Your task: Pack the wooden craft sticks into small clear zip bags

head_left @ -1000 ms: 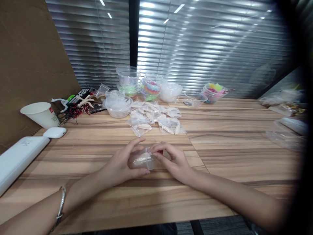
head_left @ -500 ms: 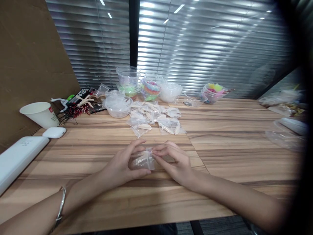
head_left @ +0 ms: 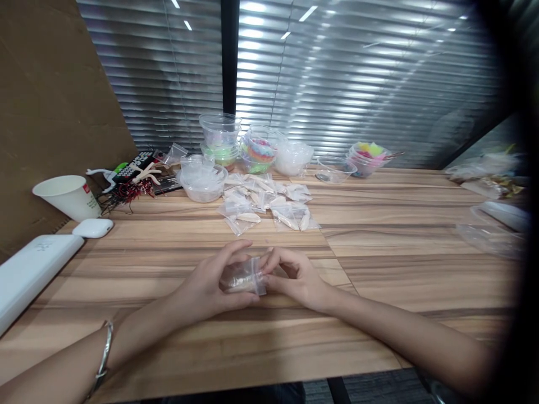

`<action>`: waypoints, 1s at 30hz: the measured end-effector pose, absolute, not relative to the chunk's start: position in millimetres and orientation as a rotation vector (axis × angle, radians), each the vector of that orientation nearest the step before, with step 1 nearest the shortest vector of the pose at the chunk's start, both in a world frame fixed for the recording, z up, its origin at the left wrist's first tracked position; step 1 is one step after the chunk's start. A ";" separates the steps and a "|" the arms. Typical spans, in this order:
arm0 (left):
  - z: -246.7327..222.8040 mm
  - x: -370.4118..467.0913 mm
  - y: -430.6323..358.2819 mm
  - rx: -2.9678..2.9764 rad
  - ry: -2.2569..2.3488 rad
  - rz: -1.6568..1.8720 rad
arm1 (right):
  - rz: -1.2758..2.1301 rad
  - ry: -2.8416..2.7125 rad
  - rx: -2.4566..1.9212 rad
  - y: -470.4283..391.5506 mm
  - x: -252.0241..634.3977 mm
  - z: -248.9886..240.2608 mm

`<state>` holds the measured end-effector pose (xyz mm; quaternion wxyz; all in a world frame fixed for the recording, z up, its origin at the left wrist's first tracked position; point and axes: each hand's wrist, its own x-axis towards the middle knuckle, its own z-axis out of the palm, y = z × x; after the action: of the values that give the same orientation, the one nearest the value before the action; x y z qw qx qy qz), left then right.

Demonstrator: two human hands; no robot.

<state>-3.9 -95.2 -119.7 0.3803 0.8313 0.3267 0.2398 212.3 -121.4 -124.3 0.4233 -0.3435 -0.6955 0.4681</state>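
A small clear zip bag [head_left: 242, 279] with a pale piece inside is between my hands, just over the wooden table [head_left: 269, 348]. My left hand [head_left: 213, 280] curves round the bag from the left, thumb below and fingers above, gripping it. At the bag's zip end on the right, my right hand [head_left: 295, 278] pinches the edge between thumb and fingertips. Beyond my hands lies a group of filled zip bags [head_left: 269, 196], each with similar pale pieces.
Clear plastic tubs [head_left: 204, 182] and stacked bowls [head_left: 220, 137] line the back by the blinds. A bowl of coloured pieces [head_left: 368, 157] stands back right. On the left are a paper cup [head_left: 69, 196], a white case [head_left: 93, 228] and a white box [head_left: 37, 269].
My right hand has shifted slightly down along the bag's zip end, its fingers more curled. The pale piece appears lower in the bag. My left hand stays nearly in place.
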 end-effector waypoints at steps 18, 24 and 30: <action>-117.4 -3.2 -94.1 2.165 0.704 0.540 | 1.187 -1.662 -1.040 -117.3 208.6 -132.9; -113.3 -2.2 -93.4 2.316 0.586 0.539 | 1.311 -1.630 -1.082 -119.7 207.3 -138.8; -121.3 -3.0 -91.6 2.482 0.558 0.489 | 1.231 -1.789 -1.165 -121.0 207.2 -134.0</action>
<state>-3.0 -91.6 -121.3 0.2720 0.9220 0.2073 0.1817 207.2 -121.0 -134.0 0.3322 -0.4459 -0.6847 0.4712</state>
